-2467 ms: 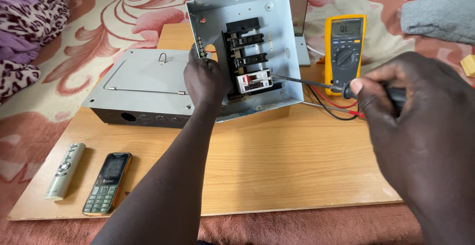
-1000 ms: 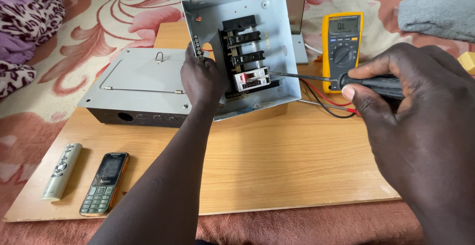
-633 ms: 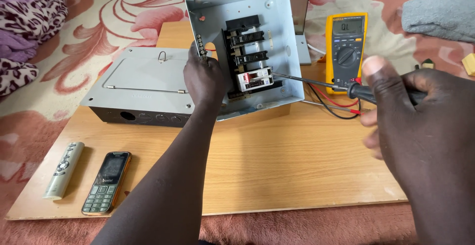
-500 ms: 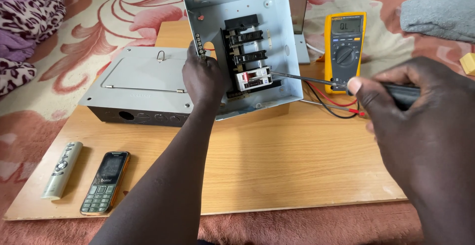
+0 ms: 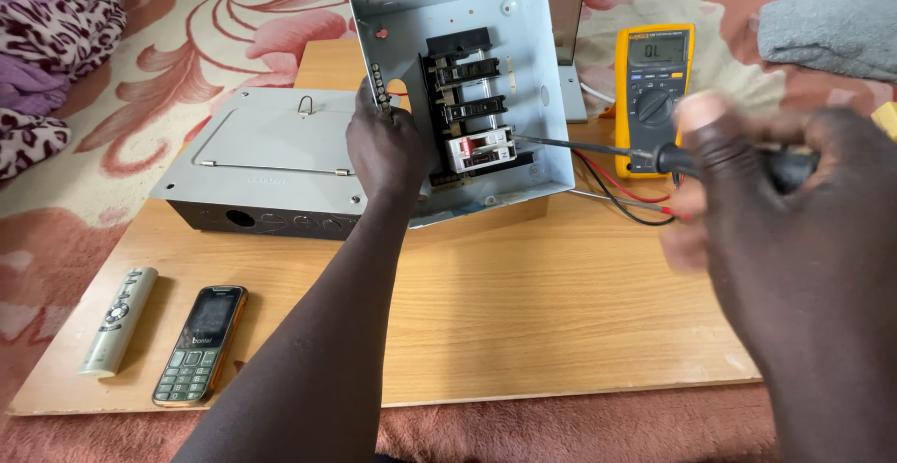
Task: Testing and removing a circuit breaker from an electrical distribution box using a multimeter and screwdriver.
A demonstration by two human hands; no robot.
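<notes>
Head view: left hand (image 5: 388, 150) grips the left inner edge of the open grey breaker box (image 5: 467, 99), propped up tilted on the wooden board (image 5: 523, 304). Right hand (image 5: 794, 229) (blurred) is closed around a black-handled screwdriver (image 5: 598, 148), its tip at the white breaker (image 5: 481, 152) low in the box. The box's grey cover (image 5: 271, 159) lies flat to the left. A yellow meter (image 5: 652, 99) lies just right of the box, red and black leads trailing. Phone (image 5: 201, 343) and remote (image 5: 119, 319) sit near the board's front left corner.
</notes>
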